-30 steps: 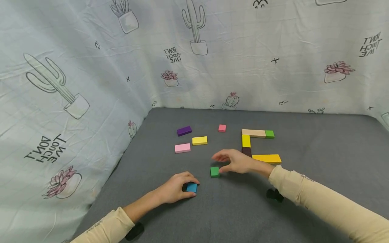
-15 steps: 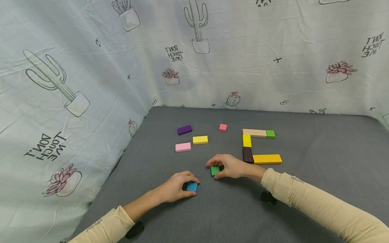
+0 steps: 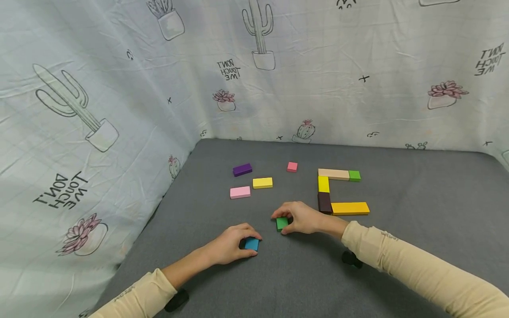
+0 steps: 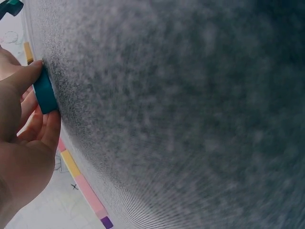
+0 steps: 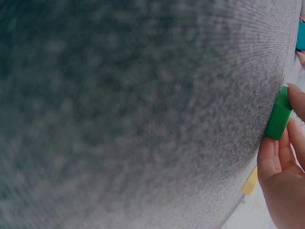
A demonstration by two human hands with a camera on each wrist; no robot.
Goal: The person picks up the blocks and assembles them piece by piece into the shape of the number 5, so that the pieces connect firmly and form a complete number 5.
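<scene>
My left hand (image 3: 229, 245) pinches a blue block (image 3: 252, 244) between thumb and fingers, low on the grey cloth. In the left wrist view the blue block (image 4: 45, 91) shows its side face between thumb and fingertips. To the right and a little farther off, my right hand (image 3: 304, 218) has its thumb and fingers on opposite sides of a green block (image 3: 282, 224). The right wrist view shows that green block (image 5: 279, 114) pinched at the cloth. The two held blocks are apart from each other.
Beyond the right hand, a beige block (image 3: 333, 174), a light green block (image 3: 355, 176), a yellow block (image 3: 324, 184), a dark brown block (image 3: 324, 202) and an orange-yellow block (image 3: 350, 208) form a bracket shape. Purple (image 3: 242, 169), pink (image 3: 240, 192), yellow (image 3: 263, 183) and coral (image 3: 292, 167) blocks lie loose.
My right hand has moved left and toward me from beside the green block and now grips it. The left hand stays on the blue block.
</scene>
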